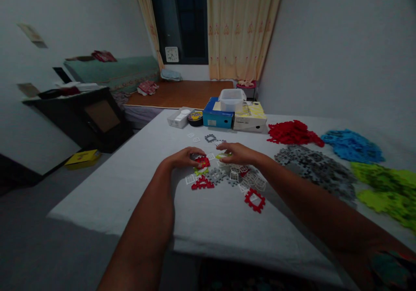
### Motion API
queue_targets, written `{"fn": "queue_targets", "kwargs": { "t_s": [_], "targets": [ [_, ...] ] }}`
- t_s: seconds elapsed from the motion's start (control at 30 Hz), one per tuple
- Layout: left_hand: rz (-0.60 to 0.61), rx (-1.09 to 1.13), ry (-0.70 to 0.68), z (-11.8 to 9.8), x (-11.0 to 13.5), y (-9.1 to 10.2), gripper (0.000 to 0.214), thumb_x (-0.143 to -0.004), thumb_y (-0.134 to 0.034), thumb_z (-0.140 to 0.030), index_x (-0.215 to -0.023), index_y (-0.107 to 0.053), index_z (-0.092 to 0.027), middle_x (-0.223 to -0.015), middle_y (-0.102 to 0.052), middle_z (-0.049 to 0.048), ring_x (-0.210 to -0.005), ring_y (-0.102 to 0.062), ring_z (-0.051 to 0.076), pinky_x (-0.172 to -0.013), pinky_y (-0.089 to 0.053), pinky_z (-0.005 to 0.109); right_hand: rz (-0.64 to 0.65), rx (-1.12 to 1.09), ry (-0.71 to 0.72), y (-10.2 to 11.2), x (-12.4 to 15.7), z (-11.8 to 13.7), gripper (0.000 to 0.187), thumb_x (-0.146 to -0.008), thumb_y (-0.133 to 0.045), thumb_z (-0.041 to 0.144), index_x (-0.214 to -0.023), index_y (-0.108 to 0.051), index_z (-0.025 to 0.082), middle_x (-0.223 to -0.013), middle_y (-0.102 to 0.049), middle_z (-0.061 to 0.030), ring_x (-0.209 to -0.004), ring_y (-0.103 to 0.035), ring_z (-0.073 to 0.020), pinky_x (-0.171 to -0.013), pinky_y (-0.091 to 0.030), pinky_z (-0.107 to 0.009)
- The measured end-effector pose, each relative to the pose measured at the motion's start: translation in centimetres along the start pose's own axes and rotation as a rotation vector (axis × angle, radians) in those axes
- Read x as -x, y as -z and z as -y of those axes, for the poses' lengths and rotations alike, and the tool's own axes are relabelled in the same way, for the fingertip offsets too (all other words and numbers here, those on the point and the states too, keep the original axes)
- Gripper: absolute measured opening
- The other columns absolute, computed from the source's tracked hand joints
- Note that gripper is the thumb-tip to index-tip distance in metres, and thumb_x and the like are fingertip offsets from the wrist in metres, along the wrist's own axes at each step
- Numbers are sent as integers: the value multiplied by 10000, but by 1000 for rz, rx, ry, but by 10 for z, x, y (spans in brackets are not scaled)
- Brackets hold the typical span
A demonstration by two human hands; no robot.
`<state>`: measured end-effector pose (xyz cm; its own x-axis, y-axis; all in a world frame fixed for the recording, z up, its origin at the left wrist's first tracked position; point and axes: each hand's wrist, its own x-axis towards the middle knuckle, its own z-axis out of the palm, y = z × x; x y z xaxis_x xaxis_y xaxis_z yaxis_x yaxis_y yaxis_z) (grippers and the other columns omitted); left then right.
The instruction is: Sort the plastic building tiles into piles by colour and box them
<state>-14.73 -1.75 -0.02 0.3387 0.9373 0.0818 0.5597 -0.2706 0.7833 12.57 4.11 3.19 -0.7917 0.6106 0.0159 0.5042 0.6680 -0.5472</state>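
My left hand (185, 157) is over the middle of the table, its thumb and fingers curled on a red toothed interlocking piece (204, 162). Across from it, my right hand (239, 153) has its thumb and fingers bent around a small lime-green piece (224, 155), partly hidden by the fingers. Below the hands lie a red triangular piece (203, 183), grey toothed pieces (217, 176) and several white grid panels (253, 180). Nearer me is a red square frame (255, 200). Another lime-green piece (201, 171) sits just under the left hand's red one.
Heaped at the right are red pieces (292, 132), blue pieces (354, 145), grey pieces (315, 169) and lime-green pieces (386, 191). Along the back stand a blue box (218, 116), a yellow-and-white box (250, 119), a clear plastic tub (232, 99) and a round black tin (195, 119).
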Motion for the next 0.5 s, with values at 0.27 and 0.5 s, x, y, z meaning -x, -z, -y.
{"fn": "queue_targets", "kwargs": {
  "t_s": [0.27, 0.5],
  "targets": [
    [-411, 78, 109, 19, -22, -24, 312, -615, -793, -297, -911, -773, -201, -931, -760, 100, -817, -688, 235, -779, -554, 394, -45, 43, 211, -29, 3, -7, 584, -754, -690, 154, -1326, -575, 169, -1376, -579, -144, -1263, -549, -262, -1077, -414, -438],
    [-657, 101, 99, 32, -23, -11, 243, -741, -687, -282, -960, -741, -191, -872, -736, 85, -800, -686, 222, -779, -552, 404, -123, 37, 235, -41, 2, -15, 544, -775, -669, 177, -1312, -577, 195, -1386, -571, -128, -1288, -525, -253, -1088, -403, -456]
  ]
}}
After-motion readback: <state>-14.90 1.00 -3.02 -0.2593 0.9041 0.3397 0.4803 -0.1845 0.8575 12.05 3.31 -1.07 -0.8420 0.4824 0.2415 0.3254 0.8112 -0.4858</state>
